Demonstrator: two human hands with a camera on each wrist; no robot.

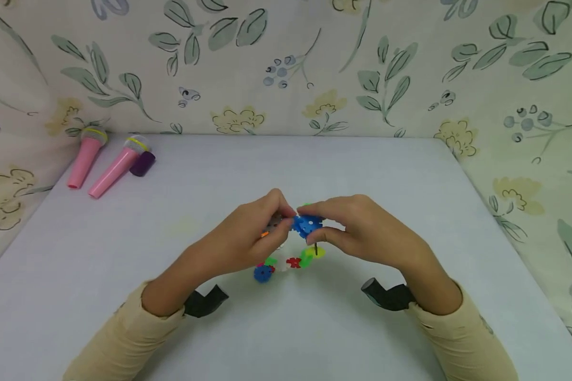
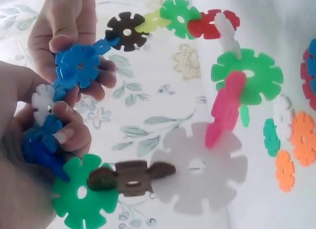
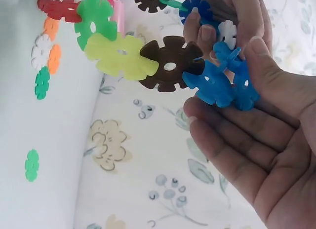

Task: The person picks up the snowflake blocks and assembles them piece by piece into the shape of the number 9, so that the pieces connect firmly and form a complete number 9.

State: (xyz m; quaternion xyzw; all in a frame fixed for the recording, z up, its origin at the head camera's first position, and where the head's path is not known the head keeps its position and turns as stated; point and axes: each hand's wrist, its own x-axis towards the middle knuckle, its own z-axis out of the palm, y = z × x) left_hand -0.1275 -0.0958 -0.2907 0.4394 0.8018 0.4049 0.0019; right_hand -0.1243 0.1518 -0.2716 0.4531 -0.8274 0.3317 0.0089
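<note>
My hands hold a looped chain of slotted plastic discs up in front of me. With thumb and fingers, my left hand (image 1: 238, 233) pinches the white disc (image 2: 43, 98) and the blue ones beside it. Right across from it, my right hand (image 1: 367, 227) holds blue discs (image 3: 215, 86) between thumb and fingers. From there the loop runs through a brown disc (image 3: 153, 66), a yellow disc (image 3: 116, 56) and a green disc (image 2: 177, 17). A large translucent disc (image 2: 217, 177) and a green disc (image 2: 81, 209) hang on the left hand's side.
Loose discs lie on the white table (image 1: 362, 169) below the chain, among them an orange disc (image 2: 304, 137) and a small green disc (image 3: 32, 165). Two pink toy microphones, one a pink microphone (image 1: 112, 172), and a dark purple cylinder (image 1: 143, 164) are at the far left.
</note>
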